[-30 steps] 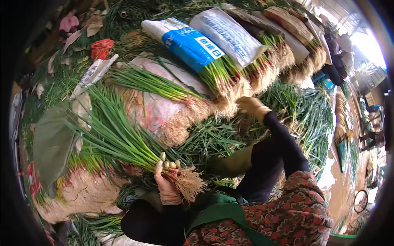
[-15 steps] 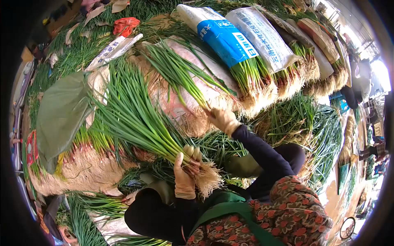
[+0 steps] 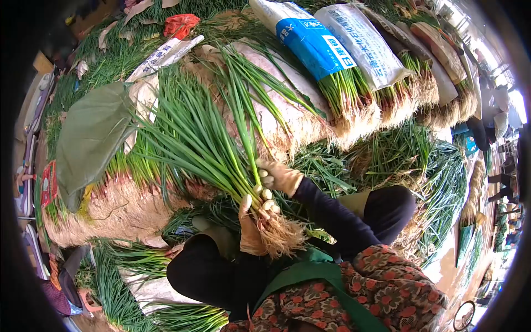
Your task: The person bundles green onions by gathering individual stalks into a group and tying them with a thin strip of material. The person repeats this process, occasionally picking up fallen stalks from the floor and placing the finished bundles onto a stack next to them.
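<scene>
My left hand [image 3: 253, 229] is wrapped around a bunch of spring onions [image 3: 204, 157] just above their pale, stringy roots [image 3: 281, 235]. The long green leaves fan out to the upper left. Right above it, my right hand [image 3: 279, 177] pinches a few spring onion stalks [image 3: 243, 119] against the side of the bunch. Both hands wear light-coloured gloves. Behind them, a few loose spring onions [image 3: 271, 113] lie on a pale wrapped bundle [image 3: 310, 110] with roots showing along its front edge.
Wrapped bundles with a blue-and-white sack [image 3: 315, 41] and a white sack [image 3: 362, 47] lie at the back. A dark green cloth [image 3: 94, 141] covers spring onions at left. Loose leaves [image 3: 398, 152] spread to the right. A red plastic bag [image 3: 181, 25] lies far back.
My right hand has come down and left from the wrapped bundle to the bunch, bringing a few stalks with it. My left hand stays around the bunch.
</scene>
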### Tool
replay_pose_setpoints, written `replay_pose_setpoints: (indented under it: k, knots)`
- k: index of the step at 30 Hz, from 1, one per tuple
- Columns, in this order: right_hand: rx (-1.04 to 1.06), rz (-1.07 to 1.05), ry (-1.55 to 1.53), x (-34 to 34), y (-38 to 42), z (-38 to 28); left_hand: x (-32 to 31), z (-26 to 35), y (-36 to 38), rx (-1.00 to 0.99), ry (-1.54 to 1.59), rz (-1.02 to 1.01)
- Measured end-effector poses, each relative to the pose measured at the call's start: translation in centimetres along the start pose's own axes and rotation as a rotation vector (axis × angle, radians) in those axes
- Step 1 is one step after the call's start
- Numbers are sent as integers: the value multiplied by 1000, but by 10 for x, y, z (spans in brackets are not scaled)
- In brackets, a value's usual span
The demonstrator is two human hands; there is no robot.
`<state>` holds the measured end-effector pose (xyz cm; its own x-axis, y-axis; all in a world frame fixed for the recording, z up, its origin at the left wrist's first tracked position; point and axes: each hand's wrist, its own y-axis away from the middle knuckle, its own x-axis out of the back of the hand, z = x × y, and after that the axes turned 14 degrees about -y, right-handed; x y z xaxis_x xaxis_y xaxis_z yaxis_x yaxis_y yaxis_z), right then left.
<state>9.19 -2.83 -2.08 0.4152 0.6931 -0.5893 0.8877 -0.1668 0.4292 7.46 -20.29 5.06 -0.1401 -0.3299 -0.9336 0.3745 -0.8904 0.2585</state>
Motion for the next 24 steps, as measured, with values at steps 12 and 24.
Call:
replay_pose_setpoints:
  k: [12, 24]
  knots:
    - [115, 624, 1097, 16, 25, -7, -16, 10, -2, -62, 331, -217]
    - [-45, -195, 1385, -32, 105, -20, 12, 3, -17, -53, -316, 245]
